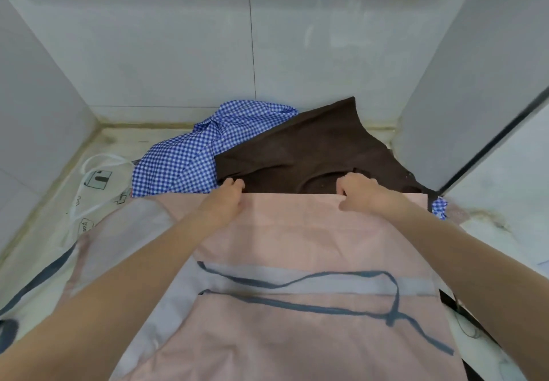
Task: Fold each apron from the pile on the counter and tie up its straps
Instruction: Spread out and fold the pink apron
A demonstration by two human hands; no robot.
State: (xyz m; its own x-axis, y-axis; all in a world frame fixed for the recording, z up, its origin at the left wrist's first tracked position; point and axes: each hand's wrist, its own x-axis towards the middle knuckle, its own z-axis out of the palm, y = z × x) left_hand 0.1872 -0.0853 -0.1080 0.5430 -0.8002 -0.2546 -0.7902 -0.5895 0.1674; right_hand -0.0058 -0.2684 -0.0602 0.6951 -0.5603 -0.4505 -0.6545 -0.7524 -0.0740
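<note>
A pink apron (297, 232) lies spread flat on the counter in front of me. Its grey-blue straps (326, 291) trail in loops across its near half. My left hand (227, 199) pinches the far edge of the pink apron left of centre. My right hand (361, 192) grips the same edge further right. Behind that edge lie a dark brown apron (312, 148) and a blue-and-white checked apron (193, 154), both crumpled against the back wall.
A cream printed apron (98, 184) with white straps lies at the left on the counter (487, 220). Tiled walls (178, 53) close in the back and left. A tall grey panel (475, 83) stands at the right.
</note>
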